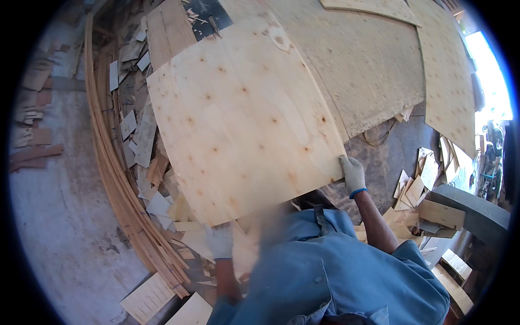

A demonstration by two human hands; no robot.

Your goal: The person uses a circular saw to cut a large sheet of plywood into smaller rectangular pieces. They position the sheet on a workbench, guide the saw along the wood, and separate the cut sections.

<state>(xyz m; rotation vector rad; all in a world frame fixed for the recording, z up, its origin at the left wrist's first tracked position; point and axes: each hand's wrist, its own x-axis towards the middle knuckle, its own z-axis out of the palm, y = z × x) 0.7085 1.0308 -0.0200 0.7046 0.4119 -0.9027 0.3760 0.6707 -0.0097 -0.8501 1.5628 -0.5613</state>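
A large pale plywood sheet (246, 124) with brown knots lies in front of me, tilted in the view. My right hand (353, 174), in a white knit glove with a blue cuff, is closed round its near right corner. At the near left corner my left hand (219, 241), gloved too and a little blurred, grips the edge. The fingers under the sheet are hidden. The sheet's far edge lies beside a dark plate (205, 15) with wood splinters on it, where a small thin piece sticks up.
Behind the sheet spreads a wide plywood surface (357, 65), with more knotted plywood (445, 81) to the right. Long thin wood strips (103, 146) run down the left. Offcuts (145, 130) litter the left side; more offcuts (414, 187) stand at right, near a grey beam (471, 206).
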